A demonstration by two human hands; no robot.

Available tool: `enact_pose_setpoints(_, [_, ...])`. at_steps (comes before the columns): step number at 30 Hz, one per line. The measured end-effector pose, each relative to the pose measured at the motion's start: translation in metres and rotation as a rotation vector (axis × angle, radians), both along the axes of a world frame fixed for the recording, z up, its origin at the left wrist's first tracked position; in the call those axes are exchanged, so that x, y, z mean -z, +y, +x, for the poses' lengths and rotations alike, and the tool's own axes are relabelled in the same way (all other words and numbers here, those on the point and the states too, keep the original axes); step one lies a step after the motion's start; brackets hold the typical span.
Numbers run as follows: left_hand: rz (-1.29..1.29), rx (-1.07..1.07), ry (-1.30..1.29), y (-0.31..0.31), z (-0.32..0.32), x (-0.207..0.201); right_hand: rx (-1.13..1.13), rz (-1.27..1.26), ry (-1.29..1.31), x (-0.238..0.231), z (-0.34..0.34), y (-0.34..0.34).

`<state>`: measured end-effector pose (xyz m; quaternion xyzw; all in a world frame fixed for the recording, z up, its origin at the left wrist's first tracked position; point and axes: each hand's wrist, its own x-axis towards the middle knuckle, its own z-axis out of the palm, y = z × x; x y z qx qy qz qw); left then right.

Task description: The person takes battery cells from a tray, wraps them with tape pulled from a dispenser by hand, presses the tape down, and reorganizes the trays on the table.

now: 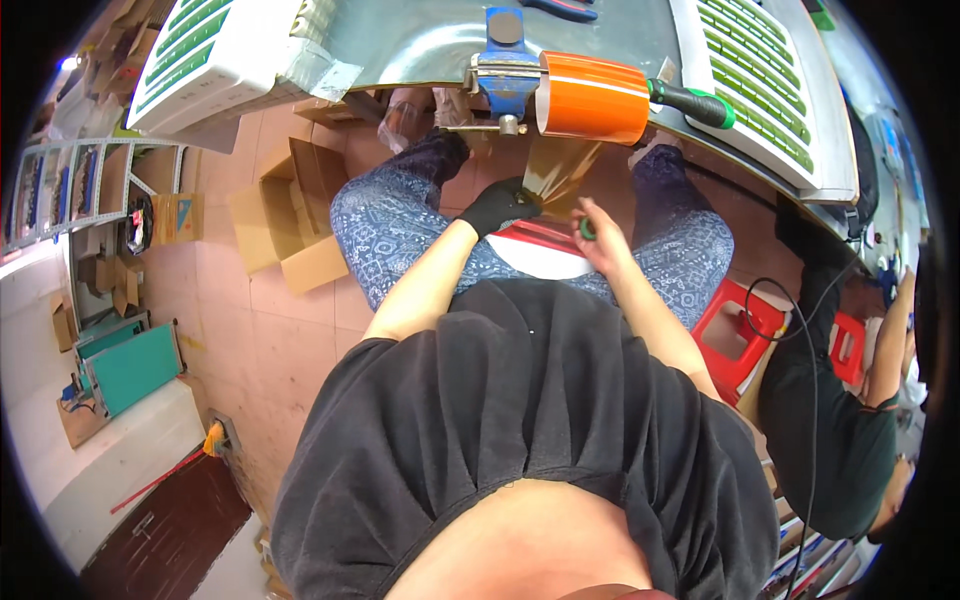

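My left hand point(503, 205), in a black glove, is closed at the lower left edge of a shiny brown see-through film point(560, 172). The film hangs under a wide orange roll point(595, 97) at the bench edge. My bare right hand point(603, 240) is just right of the film, its fingers curled around a small green ring-shaped thing point(587, 229); the rest of that thing is hidden. A blue bench vise point(508, 75) stands against the roll's left end. From the roll's right end sticks out a black and green handle point(692, 102).
White racks with green slots stand on the metal bench point(410, 40), at left point(195, 75) and right point(755, 80). Pliers point(562, 9) lie at the back. An open cardboard box point(290, 215) sits on the floor. At right are a red stool point(735, 335), a black cable point(812, 400) and another person point(830, 430).
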<state>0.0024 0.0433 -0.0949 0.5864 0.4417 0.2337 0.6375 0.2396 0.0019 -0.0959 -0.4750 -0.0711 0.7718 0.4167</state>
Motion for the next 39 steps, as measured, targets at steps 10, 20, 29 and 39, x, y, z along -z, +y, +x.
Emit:
enact_pose_setpoints(10, [-0.071, -0.188, -0.064, -0.028, 0.009, -0.006, -0.098, -0.145, 0.366, 0.015, -0.007, 0.043])
enact_pose_setpoints(20, [0.120, -0.230, 0.116, -0.034, 0.012, -0.005, -0.312, -0.095, 0.290, 0.009, -0.031, 0.042])
enact_pose_setpoints(29, [0.102, -0.207, 0.047, -0.036, 0.011, -0.008, -0.329, -0.105, 0.240, 0.003, -0.032, 0.039])
enact_pose_setpoints(39, [0.211, -0.078, 0.167, -0.032, -0.002, 0.021, -0.424, -0.333, 0.258, -0.002, -0.029, 0.039])
